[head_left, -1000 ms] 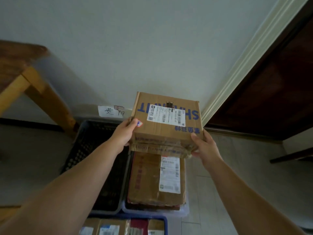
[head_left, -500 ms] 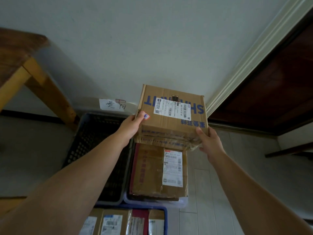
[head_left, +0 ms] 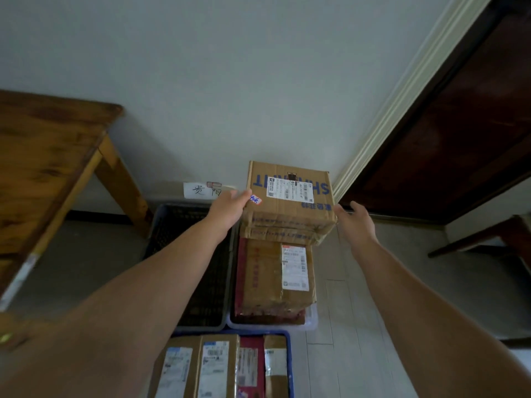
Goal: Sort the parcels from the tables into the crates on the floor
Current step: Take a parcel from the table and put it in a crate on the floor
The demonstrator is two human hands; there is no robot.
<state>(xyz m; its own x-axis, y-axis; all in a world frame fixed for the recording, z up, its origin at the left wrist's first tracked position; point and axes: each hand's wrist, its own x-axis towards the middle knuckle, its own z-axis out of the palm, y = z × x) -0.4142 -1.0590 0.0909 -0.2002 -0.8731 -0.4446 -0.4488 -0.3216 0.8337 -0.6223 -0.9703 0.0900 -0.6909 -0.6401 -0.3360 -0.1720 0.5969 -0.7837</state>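
A: Whereabouts of the cardboard box?
B: Over the far end of the pale crate, above the brown parcel lying inside it. Blue lettering and a white shipping label facing up. Resting on that parcel or held just clear of it: cannot tell.
A: State of the left hand?
B: Flat against the box's left side, fingers straight, curled round nothing.
A: And the right hand?
B: At the box's near right corner, fingers spread and slack, gripping nothing. Fingertips touching the cardboard or just apart from it: cannot tell either.
A: Neighbours on the floor?
B: Against the pale crate's left wall, a dark crate. At the near end of both, a blue crate, packed with several labelled parcels standing edge to edge.
A: Anything else?
B: Low on the wall behind the dark crate, a handwritten paper note. Off to the left, a wooden table, one leg coming down near the dark crate's far left corner. On the right, a dark wooden door beyond a pale frame.
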